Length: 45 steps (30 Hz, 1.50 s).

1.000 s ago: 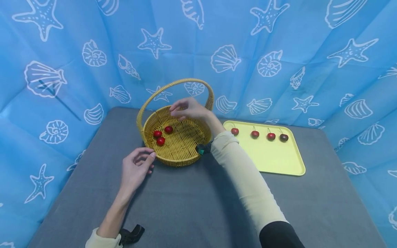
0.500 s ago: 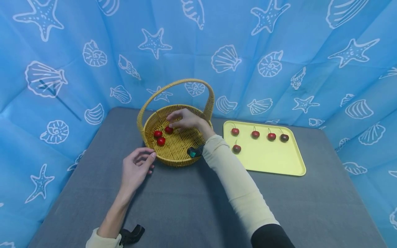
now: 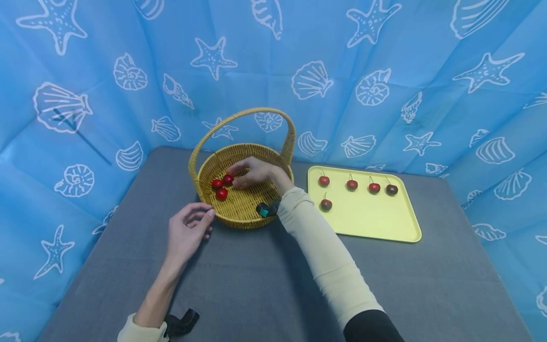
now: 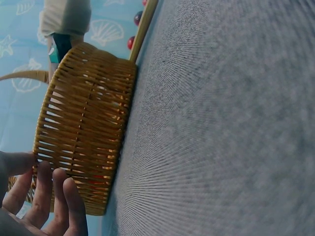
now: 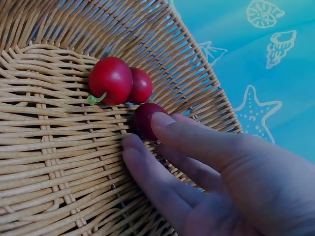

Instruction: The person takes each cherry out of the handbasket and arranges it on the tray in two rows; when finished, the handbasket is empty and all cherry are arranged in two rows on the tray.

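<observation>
A round yellow wicker basket (image 3: 239, 216) with a tall handle stands on the grey table. Inside it, toward the left, lie three red cherries; two glossy ones (image 5: 110, 81) sit together, one showing a short green stem. My right hand (image 3: 253, 173) reaches down inside the basket. Its thumb touches a darker cherry (image 5: 146, 120) beside that pair, and the other fingers lie spread around it, fairly straight. At the basket's front left edge, my left hand (image 3: 190, 230) pinches the rim between thumb and fingers, some fingers lying along the outer wall (image 4: 83, 123).
Right of the basket lies a yellow tray (image 3: 372, 218) bearing several stemmed cherries, including a dark one (image 3: 326, 205) in front of a row along the back. A blue shell-patterned curtain (image 3: 265, 57) hangs behind the table.
My right hand has lowered into the basket and moved slightly left. The dark cherry has shifted left toward the other two. My left hand has stayed at the rim.
</observation>
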### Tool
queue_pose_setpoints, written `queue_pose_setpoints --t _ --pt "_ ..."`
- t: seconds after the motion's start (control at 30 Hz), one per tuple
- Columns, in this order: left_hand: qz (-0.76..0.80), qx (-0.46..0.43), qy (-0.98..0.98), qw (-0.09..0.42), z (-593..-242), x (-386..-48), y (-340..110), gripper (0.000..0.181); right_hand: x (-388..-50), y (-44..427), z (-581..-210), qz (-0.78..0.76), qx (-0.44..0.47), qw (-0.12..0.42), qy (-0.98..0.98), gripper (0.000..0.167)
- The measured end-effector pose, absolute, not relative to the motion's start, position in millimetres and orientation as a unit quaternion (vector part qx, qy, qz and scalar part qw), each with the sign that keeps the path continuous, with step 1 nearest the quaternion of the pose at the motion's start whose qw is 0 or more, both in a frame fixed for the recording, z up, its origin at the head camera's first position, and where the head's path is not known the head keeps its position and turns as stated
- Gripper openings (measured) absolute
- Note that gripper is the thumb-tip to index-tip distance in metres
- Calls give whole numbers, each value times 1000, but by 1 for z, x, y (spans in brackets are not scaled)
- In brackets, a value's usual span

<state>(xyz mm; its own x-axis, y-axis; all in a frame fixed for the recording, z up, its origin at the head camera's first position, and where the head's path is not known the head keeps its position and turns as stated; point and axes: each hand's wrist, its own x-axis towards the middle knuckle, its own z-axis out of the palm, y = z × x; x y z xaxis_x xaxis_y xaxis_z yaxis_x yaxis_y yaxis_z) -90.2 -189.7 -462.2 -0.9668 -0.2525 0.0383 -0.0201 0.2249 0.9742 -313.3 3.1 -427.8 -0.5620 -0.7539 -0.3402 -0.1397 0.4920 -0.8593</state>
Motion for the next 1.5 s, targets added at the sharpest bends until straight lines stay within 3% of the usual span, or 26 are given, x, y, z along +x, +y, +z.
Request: queue_pose_setpoints --t 0.23,0.47,0.87,1.5 --pt "-617 92 -776 90 -462 -90 -190 29 -310 1 -429 -375 -326 352 794 53" --pt "-619 86 -775 96 -463 -90 -191 27 -311 3 -425 -397 -293 326 806 44" --pt "-621 92 -774 81 -462 -90 -192 28 -314 20 -391 -412 -328 296 797 46" --pt "-622 96 -774 71 -460 -89 -192 31 -282 113 -344 -410 -397 243 784 43"
